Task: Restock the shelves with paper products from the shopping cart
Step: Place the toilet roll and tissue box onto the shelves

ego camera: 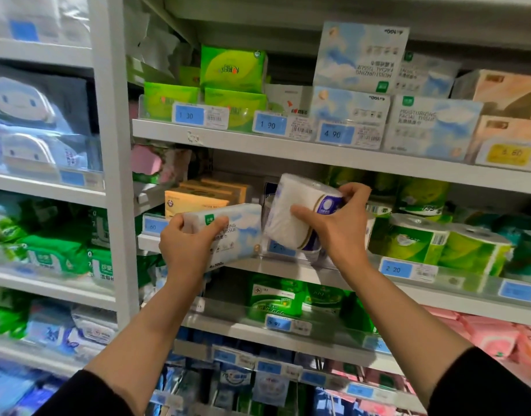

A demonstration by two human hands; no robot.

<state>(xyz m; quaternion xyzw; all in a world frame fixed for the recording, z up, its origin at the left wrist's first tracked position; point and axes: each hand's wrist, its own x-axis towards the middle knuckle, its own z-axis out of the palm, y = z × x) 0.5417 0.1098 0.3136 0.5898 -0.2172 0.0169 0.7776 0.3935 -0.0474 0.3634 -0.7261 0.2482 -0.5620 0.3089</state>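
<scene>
While both hands were full: the roll needed its slot first.
Left hand (187, 246): gripped the tissue pack (228, 232).
Right hand (339, 223): fingers curled round the toilet roll (297, 211), at the middle shelf (288, 267).

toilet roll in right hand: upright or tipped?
Tipped. The toilet roll leans, end face toward upper left, gripped by the right hand.

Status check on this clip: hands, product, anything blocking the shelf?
Left hand grips tissue pack. Right hand grips toilet roll, tilted, at middle shelf. Green rolls fill the space to its right.
</scene>
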